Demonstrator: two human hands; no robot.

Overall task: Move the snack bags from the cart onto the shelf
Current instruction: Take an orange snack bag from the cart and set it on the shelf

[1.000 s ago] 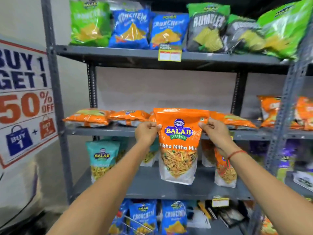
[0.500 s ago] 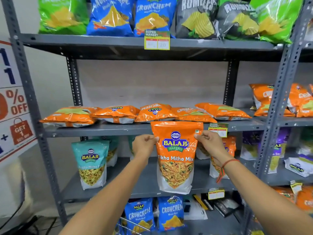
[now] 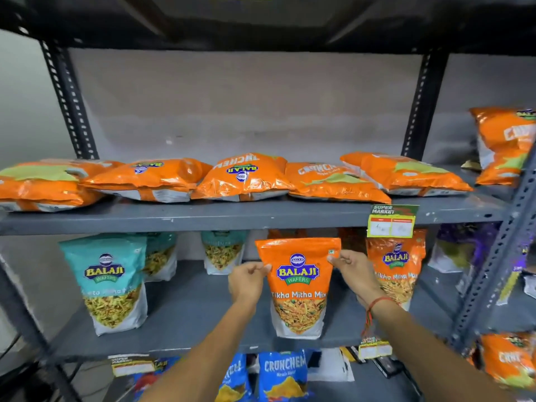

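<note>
Both hands, left [image 3: 246,281] and right [image 3: 352,271], pinch the bag [image 3: 298,288] by its top corners, so seat its base flat on the shelf [image 3: 185,311] below before releasing.

Orange Tikha Mitha Mix bag [image 3: 298,285]; teal bag [image 3: 111,282]; grey shelf [image 3: 185,314]; blue Crunchem bag [image 3: 282,375]
</note>
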